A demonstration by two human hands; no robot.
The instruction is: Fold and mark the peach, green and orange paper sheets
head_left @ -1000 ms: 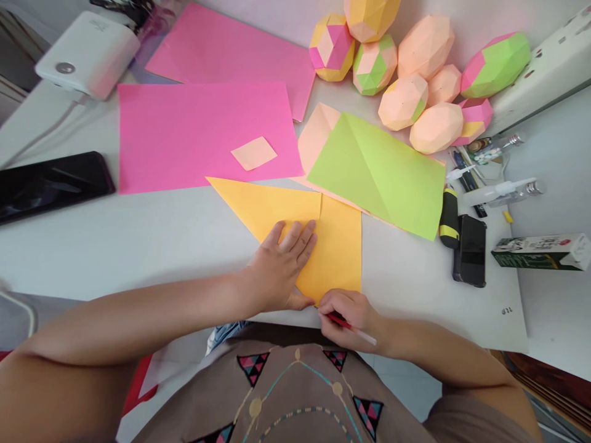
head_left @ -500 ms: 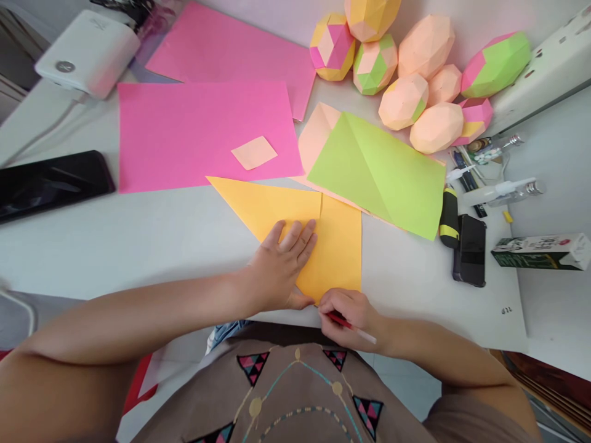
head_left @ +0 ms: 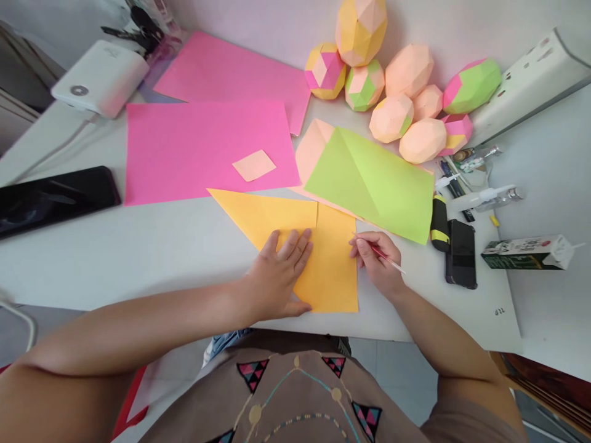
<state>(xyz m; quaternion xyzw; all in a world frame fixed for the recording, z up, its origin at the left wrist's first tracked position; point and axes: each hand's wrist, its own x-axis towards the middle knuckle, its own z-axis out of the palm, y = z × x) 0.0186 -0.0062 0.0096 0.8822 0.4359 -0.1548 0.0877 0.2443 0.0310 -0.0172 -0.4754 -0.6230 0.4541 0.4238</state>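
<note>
A folded yellow-orange sheet of paper (head_left: 335, 271) lies at the table's front edge, its folded flap pointing to the far left. My left hand (head_left: 281, 267) is flat on it with fingers spread, pressing near the flap's edge. In my right hand (head_left: 378, 258) is a slim red pen (head_left: 384, 255) with a pale rear end, pinched between thumb and fingers. Its tip is close to the sheet's right edge, and I cannot tell whether it touches. A small peach paper diamond (head_left: 253, 165) rests on a pink sheet (head_left: 207, 151) beyond the flap.
Green paper (head_left: 373, 184) over peach paper lies behind the yellow sheet. Several faceted paper eggs (head_left: 402, 71) stand at the back right. A phone (head_left: 462, 253), a black-and-yellow marker (head_left: 440, 223) and a drink carton (head_left: 529, 253) are right; a larger phone (head_left: 60, 197) and white power bank (head_left: 101, 77) are left.
My right hand has moved with the pen from the yellow sheet's near edge, by my left thumb, up and right to its right edge. My left hand stays on the sheet. The view has shifted slightly.
</note>
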